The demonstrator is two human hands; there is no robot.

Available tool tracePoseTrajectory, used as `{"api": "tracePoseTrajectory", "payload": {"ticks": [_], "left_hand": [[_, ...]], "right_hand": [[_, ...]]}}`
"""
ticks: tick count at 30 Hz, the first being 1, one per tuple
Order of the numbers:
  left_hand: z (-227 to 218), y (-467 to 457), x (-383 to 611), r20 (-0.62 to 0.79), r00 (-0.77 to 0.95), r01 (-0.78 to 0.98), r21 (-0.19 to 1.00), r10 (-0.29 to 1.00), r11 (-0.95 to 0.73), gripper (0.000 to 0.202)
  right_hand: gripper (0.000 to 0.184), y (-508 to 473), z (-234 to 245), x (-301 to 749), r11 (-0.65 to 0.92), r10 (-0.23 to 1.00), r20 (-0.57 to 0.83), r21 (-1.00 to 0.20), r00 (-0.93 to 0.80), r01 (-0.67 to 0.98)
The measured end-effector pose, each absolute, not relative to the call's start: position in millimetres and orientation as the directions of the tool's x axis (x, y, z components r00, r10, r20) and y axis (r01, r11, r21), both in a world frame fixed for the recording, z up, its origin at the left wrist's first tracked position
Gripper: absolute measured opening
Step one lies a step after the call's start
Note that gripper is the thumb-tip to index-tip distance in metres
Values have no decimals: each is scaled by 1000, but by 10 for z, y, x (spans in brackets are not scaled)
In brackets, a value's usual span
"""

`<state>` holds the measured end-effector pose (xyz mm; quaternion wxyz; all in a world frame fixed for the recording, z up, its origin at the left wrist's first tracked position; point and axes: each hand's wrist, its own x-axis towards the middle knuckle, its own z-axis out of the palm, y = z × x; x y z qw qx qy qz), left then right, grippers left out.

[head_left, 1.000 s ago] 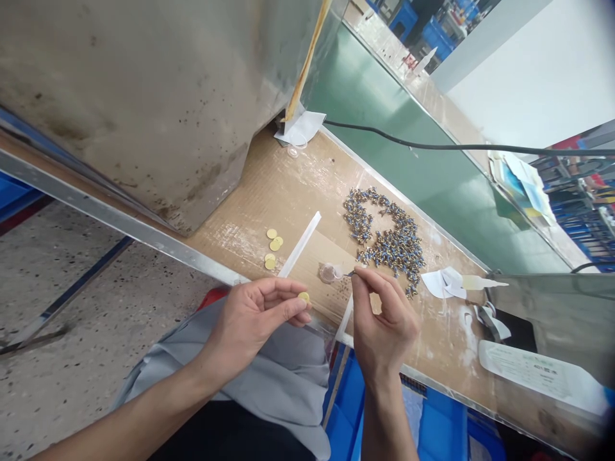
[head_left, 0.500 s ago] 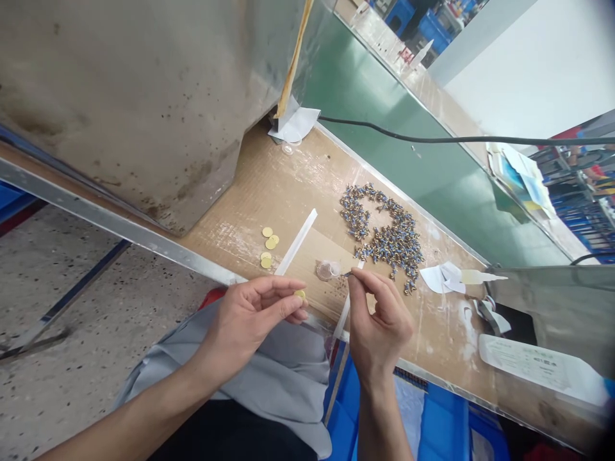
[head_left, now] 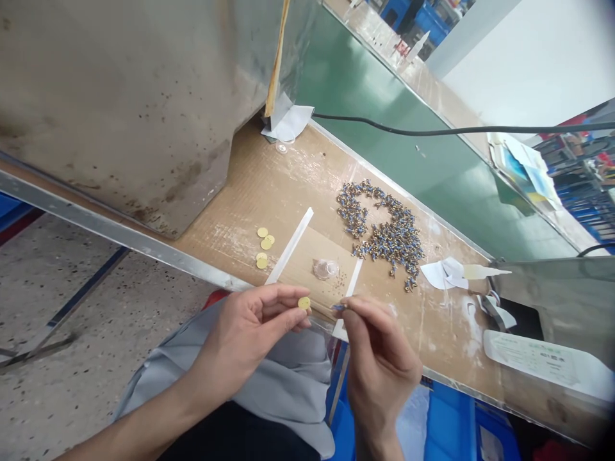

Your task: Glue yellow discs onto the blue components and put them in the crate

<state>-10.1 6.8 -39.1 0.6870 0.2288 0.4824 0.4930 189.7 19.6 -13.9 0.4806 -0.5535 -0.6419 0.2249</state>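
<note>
Between thumb and fingers, my left hand (head_left: 262,330) pinches a small round yellow disc (head_left: 304,303), its flat face turned up. My right hand (head_left: 379,358) is closed on a tiny blue-and-brass part (head_left: 339,307), held a short way to the right of the disc and apart from it. Several more yellow discs (head_left: 266,243) lie on the cardboard beyond my left hand. A small clear round dish (head_left: 326,269) sits between two white strips. Behind it spreads a heap of small blue-and-brass parts (head_left: 391,240).
Cardboard (head_left: 298,179) covers the bench. A large stained metal box (head_left: 120,109) stands at the left. At the right lie white paper scraps (head_left: 444,274), a nozzle-tipped bottle (head_left: 483,272) and a labelled white bottle (head_left: 548,365). A black cable (head_left: 408,132) crosses behind.
My right hand has drawn back from the clear dish toward me, bringing the small blue-and-brass part beside the disc. The disc in my left hand now shows more of its face.
</note>
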Motion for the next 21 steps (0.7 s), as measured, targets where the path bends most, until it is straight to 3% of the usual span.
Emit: {"api": "tracePoseTrajectory", "payload": {"ticks": [4,9,13,21], "left_hand": [[-332,54,-65,-421,47,-448,802,906,396,27],[-261,110,-78,-397,53,-439,815,916,379,18],[-255,161,-98,-406,56,-443,808,912,387,28],[-269,169,-139,-435,125,-423,790,892,444,17]], "right_hand": [[24,103,-196,1847,366,906,422,-814,27,452],[17,116,-215,1809,328,919,386,-861,79,390],[12,125,-214,1778,302,934,347,-896,87,327],[16,100,-248,1782,293,944,320,-925,79,243]]}}
